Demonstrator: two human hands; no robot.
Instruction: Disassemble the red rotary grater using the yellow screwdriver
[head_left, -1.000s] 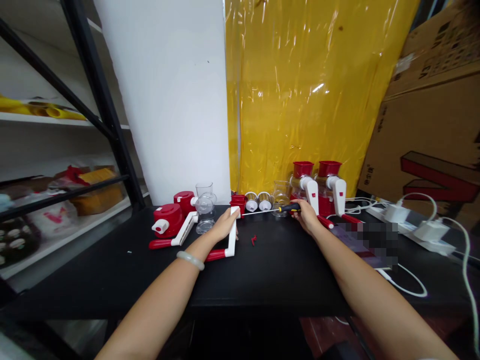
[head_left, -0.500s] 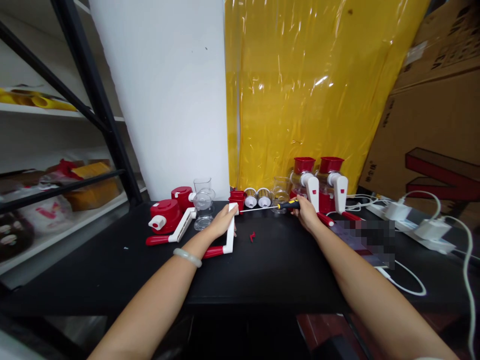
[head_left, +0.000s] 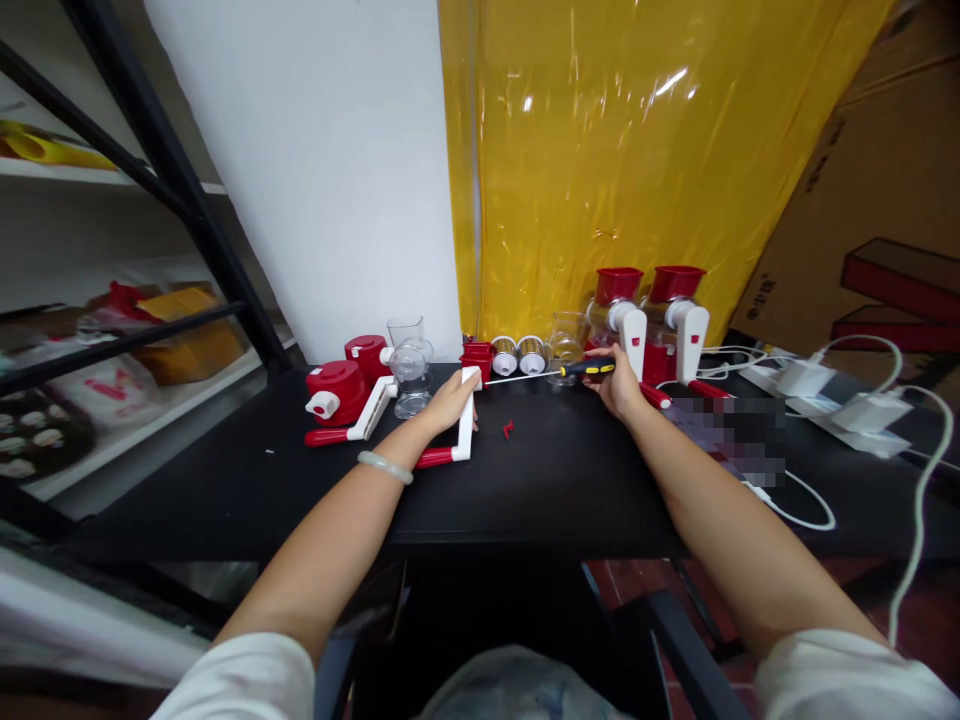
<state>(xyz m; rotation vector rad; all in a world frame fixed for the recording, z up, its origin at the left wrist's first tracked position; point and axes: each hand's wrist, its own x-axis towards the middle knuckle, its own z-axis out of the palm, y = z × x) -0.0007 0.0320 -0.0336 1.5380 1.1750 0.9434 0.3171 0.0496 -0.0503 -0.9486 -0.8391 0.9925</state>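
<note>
My left hand (head_left: 450,401) is closed around the upper end of a white crank handle (head_left: 466,425), whose red grip lies low toward the left. In my right hand (head_left: 617,382) is a screwdriver (head_left: 587,368) with a black and yellow handle, its fingers wrapped round it. The long shaft runs left, and its tip meets or nearly meets the small end of the crank by my left hand. A small red part (head_left: 508,429) lies on the black table (head_left: 540,500) just below the shaft. Whether a screw sits at the tip is too small to tell.
Red bases (head_left: 337,392), another crank handle (head_left: 373,408) and a clear plastic body (head_left: 411,370) stand at left. Behind are two grater drums (head_left: 532,355). Two assembled rotary graters (head_left: 677,320) stand at right, near a power strip (head_left: 847,425) with white cables.
The view has tilted down, so the table's things appear higher and my sleeves show. Both hands keep their holds, and the screwdriver stays lined up with the crank's end.
</note>
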